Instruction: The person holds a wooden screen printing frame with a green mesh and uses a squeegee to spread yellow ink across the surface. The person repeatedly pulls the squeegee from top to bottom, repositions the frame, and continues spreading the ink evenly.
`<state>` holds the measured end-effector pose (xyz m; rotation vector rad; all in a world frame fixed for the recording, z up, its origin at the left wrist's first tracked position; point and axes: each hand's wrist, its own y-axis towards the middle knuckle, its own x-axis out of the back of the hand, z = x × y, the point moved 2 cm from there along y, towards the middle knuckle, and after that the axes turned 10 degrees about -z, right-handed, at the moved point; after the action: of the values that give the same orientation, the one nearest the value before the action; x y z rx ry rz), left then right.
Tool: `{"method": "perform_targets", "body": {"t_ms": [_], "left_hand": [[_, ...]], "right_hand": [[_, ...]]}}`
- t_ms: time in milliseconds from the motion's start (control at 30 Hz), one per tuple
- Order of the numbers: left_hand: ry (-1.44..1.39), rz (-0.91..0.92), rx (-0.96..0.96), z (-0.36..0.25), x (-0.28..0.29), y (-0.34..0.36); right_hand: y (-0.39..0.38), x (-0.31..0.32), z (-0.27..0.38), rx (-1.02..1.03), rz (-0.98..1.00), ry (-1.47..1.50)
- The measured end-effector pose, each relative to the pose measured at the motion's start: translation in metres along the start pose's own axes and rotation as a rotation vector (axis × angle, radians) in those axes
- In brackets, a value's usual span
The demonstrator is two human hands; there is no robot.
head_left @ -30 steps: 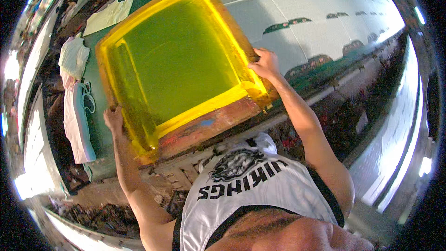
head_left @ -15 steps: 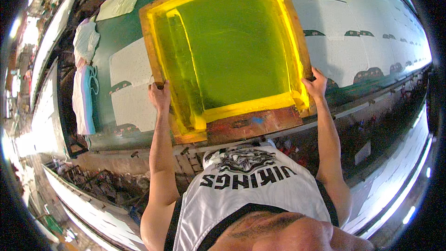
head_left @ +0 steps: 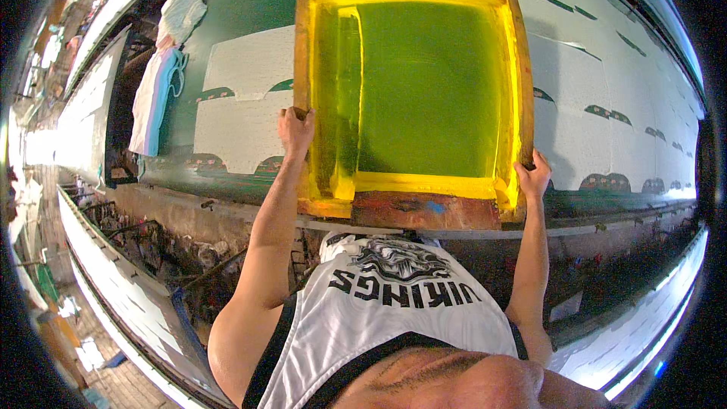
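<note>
A wood-framed printing screen (head_left: 432, 91), with green mesh and bright yellow ink or coating round its inner border, lies in front of me over a long green table. My left hand (head_left: 296, 133) is closed round the frame's left side bar. On the opposite side bar, my right hand (head_left: 534, 174) grips near the lower corner. A yellow-coated strip (head_left: 349, 98) runs lengthwise along the mesh's left side; whether it is a loose squeegee I cannot tell. The frame's near end shows a stained reddish-brown board (head_left: 424, 210). Whatever is under the screen is hidden.
White cut fabric panels (head_left: 242, 125) with dark curved patches cover the green table (head_left: 170, 174), on both sides of the screen. Crumpled pale cloth (head_left: 182, 15) and a striped garment piece (head_left: 155, 106) lie at the left end. A metal rail (head_left: 591, 226) edges the table's near side.
The screen has turned from tilted to nearly square with the table and sits further right in view, both hands still on it. The whole view has shifted too.
</note>
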<state>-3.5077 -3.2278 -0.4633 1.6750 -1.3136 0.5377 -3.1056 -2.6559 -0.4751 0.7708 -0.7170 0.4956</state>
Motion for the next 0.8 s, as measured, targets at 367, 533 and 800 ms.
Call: {"method": "perform_targets", "body": {"t_ms": [367,533,800], "left_hand": [[0.065,0.166,0.064,0.003,-0.032,-0.011],[-0.018,0.121,0.053,-0.005,-0.035,-0.017],[-0.144,-0.022,-0.099,-0.028,-0.04,-0.029]], "right_hand": [[-0.026,0.031,0.119,0.246,0.111,-0.162],[-0.085,0.03,0.235,0.467,0.83,0.215],[-0.098,0.006,0.228,0.519,0.634,-0.114]]}}
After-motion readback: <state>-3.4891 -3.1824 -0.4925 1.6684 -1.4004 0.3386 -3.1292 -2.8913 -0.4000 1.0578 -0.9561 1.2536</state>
